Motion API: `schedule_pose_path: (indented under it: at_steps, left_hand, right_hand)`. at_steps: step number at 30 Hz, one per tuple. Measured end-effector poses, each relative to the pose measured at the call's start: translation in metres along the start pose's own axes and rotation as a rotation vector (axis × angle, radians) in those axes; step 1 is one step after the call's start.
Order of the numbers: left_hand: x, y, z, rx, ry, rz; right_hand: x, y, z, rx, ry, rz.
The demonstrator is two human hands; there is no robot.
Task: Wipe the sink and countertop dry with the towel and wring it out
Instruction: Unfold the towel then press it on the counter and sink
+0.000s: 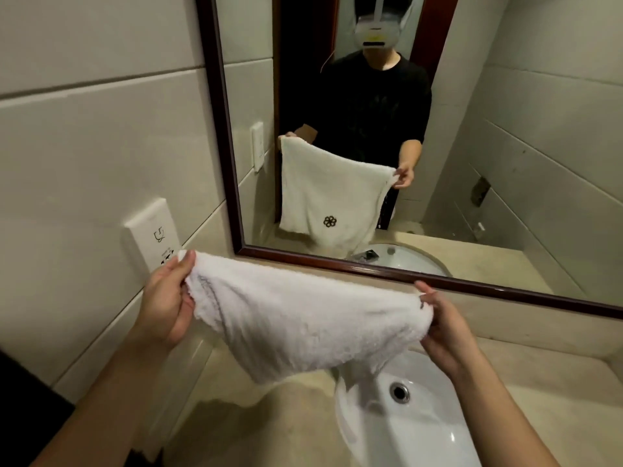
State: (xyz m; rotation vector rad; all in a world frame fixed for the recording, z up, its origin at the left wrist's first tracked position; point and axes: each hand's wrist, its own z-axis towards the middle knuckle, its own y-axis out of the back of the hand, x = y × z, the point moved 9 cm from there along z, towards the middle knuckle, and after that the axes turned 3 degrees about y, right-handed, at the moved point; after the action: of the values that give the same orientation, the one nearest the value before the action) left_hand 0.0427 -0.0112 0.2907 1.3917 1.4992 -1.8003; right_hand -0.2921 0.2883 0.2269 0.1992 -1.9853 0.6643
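Note:
A white terry towel (303,325) hangs spread out in the air above the counter. My left hand (168,305) pinches its upper left corner, and my right hand (445,328) pinches its upper right corner. The towel's lower edge droops over the left rim of the white oval sink (421,429), which has a metal drain (399,392) in its middle. The beige stone countertop (539,392) surrounds the sink. The towel hides the tap.
A dark-framed mirror (337,261) on the back wall reflects a person holding the towel. A white wall socket plate (151,230) is mounted on the tiled left wall. The counter ends at the right wall.

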Motion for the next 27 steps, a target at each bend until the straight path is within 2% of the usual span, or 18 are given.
schedule_pose_path:
  at_steps: [1,3,5,6,10,11,14,16,20,22,23,25,27]
  left_hand:
    - [-0.003,-0.003,0.001,0.004,-0.012,0.008]
    - [0.000,-0.009,-0.002,-0.040,-0.016,0.046]
    - [0.006,-0.013,-0.005,-0.050,-0.007,0.065]
    - [0.006,-0.014,-0.006,-0.040,-0.014,0.056]
    - [-0.005,0.002,0.002,-0.049,-0.058,-0.006]
    - [-0.009,0.005,0.004,-0.054,-0.073,-0.011]
    - [-0.015,0.001,0.004,-0.028,-0.091,0.032]
    - [-0.015,-0.005,0.003,-0.002,-0.089,0.057]
    - [-0.022,-0.007,0.000,-0.017,-0.119,0.024]
    - [-0.026,-0.003,0.000,-0.032,-0.144,0.037]
    - [-0.026,-0.001,0.001,-0.036,-0.147,0.049]
    - [-0.022,-0.001,0.001,-0.026,-0.141,0.084]
    - [-0.016,-0.002,0.002,-0.003,-0.123,0.106]
  right_hand:
    - [0.001,-0.001,-0.002,0.013,-0.009,0.014]
    - [-0.008,-0.008,-0.005,0.059,-0.053,-0.237]
    - [-0.009,-0.009,-0.003,0.017,-0.017,-0.405]
    - [-0.001,-0.010,-0.001,-0.022,0.047,-0.386]
    - [0.027,0.003,0.008,-0.129,0.241,-0.039]
    - [0.027,0.005,0.007,-0.136,0.250,-0.066]
    - [0.004,-0.003,0.000,-0.007,0.136,-0.412]
    - [-0.003,-0.010,-0.009,0.044,0.116,-0.503]
    - [0.010,0.017,-0.007,-0.181,0.291,-0.494]
    - [0.017,0.031,-0.011,-0.297,0.398,-0.634]
    - [0.017,0.031,-0.014,-0.289,0.416,-0.710]
    - [0.007,0.026,-0.014,-0.214,0.356,-0.719]
    - [-0.013,0.019,-0.013,-0.102,0.203,-0.743]
